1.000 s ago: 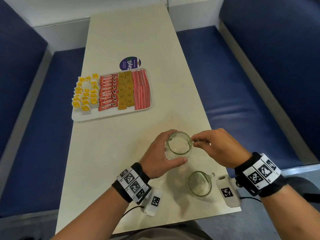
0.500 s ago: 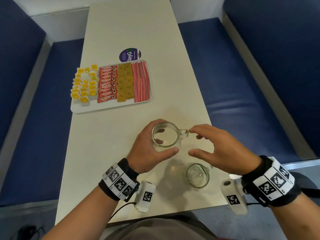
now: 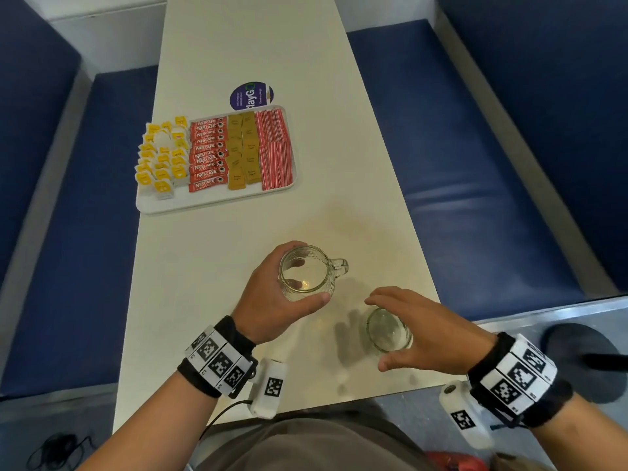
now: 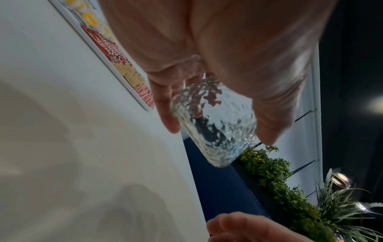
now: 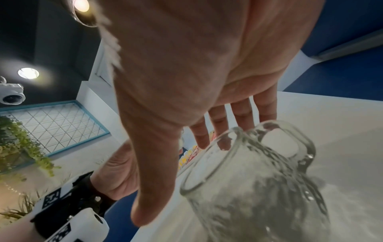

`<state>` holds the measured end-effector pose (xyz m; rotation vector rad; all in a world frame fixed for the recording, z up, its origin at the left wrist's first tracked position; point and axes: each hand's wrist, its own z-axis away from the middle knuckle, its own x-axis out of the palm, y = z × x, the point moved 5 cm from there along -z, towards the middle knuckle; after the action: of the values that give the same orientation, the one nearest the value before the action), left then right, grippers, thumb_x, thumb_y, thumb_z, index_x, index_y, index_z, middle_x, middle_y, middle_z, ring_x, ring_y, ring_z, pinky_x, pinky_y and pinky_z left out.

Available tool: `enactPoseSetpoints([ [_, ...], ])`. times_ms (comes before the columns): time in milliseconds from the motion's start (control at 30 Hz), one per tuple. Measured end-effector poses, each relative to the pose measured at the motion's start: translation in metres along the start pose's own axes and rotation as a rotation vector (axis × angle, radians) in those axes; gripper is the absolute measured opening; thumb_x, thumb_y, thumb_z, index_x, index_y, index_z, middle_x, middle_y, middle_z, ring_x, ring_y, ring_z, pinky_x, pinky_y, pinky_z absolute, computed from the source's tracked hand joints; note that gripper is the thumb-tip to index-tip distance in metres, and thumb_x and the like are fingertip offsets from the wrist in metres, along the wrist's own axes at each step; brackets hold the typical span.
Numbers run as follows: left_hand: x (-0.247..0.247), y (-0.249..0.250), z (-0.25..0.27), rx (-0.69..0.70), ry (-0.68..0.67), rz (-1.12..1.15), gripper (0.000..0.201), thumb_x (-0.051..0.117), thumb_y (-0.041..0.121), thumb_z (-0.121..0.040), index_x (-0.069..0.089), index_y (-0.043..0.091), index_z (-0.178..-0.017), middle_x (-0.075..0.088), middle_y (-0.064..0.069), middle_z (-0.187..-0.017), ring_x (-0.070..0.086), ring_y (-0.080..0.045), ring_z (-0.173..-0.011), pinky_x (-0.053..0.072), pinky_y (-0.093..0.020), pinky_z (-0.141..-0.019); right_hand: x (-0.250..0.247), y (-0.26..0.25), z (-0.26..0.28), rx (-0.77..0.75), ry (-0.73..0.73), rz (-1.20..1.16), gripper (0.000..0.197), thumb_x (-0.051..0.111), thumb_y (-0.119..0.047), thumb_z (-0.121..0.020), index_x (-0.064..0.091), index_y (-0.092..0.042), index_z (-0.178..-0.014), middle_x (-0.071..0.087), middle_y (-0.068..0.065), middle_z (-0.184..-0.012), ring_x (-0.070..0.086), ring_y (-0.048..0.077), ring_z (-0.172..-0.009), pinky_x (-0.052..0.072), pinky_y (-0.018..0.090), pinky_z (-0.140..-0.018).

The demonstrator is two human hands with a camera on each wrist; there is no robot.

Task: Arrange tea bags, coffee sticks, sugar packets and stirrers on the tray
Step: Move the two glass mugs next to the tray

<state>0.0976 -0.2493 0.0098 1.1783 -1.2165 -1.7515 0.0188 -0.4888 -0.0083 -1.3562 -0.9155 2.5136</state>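
A glass mug is being gripped by the left hand above the table, fingers wrapped round its body, though whether its base is touching the table cannot be told. A second mug is being reached over by the right hand, fingers spread and straight, its handle being hidden in the head view. On the tray, tea bags, coffee sticks, sugar packets and stirrers are lying in rows, their print being hard to read.
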Motion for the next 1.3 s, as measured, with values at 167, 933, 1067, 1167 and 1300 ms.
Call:
enactPoseSetpoints([
  [167, 0.002, -0.004, 0.005, -0.001, -0.017, 0.001, 0.076, 0.089, 0.043, -0.065, 0.052, 0.033, -0.131, 0.062, 0.019, -0.126, 0.059, -0.011, -0.123, 0.060, -0.038, -0.086, 0.014, 0.010, -0.002, 0.072, -0.057, -0.017, 0.105, 0.083, -0.063, -0.069, 0.020, -0.044, -0.152, 0.032, -0.024, -0.155, 0.039, 0.005, -0.137, 0.038, 0.025, -0.112],
  [933, -0.013, -0.007, 0.009, 0.032, 0.000, 0.031, 0.077, 0.089, 0.044, -0.064, 0.054, 0.030, -0.131, 0.064, 0.016, -0.125, 0.060, -0.012, -0.122, 0.061, -0.034, -0.084, -0.034, 0.002, -0.034, 0.064, 0.268, -0.228, 0.079, 0.086, -0.061, -0.067, 0.045, -0.043, -0.133, 0.062, -0.026, -0.120, 0.059, -0.002, -0.109, 0.051, 0.027, -0.094],
  [1067, -0.017, -0.012, 0.005, 0.034, 0.018, 0.040, 0.077, 0.089, 0.044, -0.064, 0.054, 0.029, -0.131, 0.065, 0.014, -0.123, 0.060, -0.012, -0.121, 0.060, -0.031, -0.085, -0.044, 0.002, -0.042, 0.075, 0.317, -0.195, 0.071, 0.082, -0.066, -0.070, 0.045, -0.047, -0.128, 0.063, -0.028, -0.116, 0.061, 0.001, -0.105, 0.052, 0.028, -0.091],
  [1167, -0.020, -0.017, 0.002, 0.037, 0.029, 0.037, 0.077, 0.089, 0.044, -0.064, 0.054, 0.028, -0.131, 0.065, 0.012, -0.124, 0.060, -0.012, -0.121, 0.059, -0.029, -0.087, -0.047, 0.004, -0.049, 0.085, 0.337, -0.142, 0.079, 0.076, -0.073, -0.070, 0.041, -0.047, -0.136, 0.056, -0.028, -0.130, 0.056, 0.000, -0.114, 0.046, 0.024, -0.095],
  [1300, -0.026, -0.020, -0.006, 0.049, 0.039, 0.006, 0.076, 0.090, 0.040, -0.066, 0.054, 0.026, -0.132, 0.065, 0.009, -0.126, 0.061, -0.009, -0.120, 0.052, -0.016, -0.086, -0.051, 0.004, -0.061, 0.083, 0.330, -0.118, 0.074, 0.077, -0.071, -0.070, 0.041, -0.053, -0.131, 0.044, -0.021, -0.129, 0.054, 0.004, -0.111, 0.049, 0.029, -0.092],
])
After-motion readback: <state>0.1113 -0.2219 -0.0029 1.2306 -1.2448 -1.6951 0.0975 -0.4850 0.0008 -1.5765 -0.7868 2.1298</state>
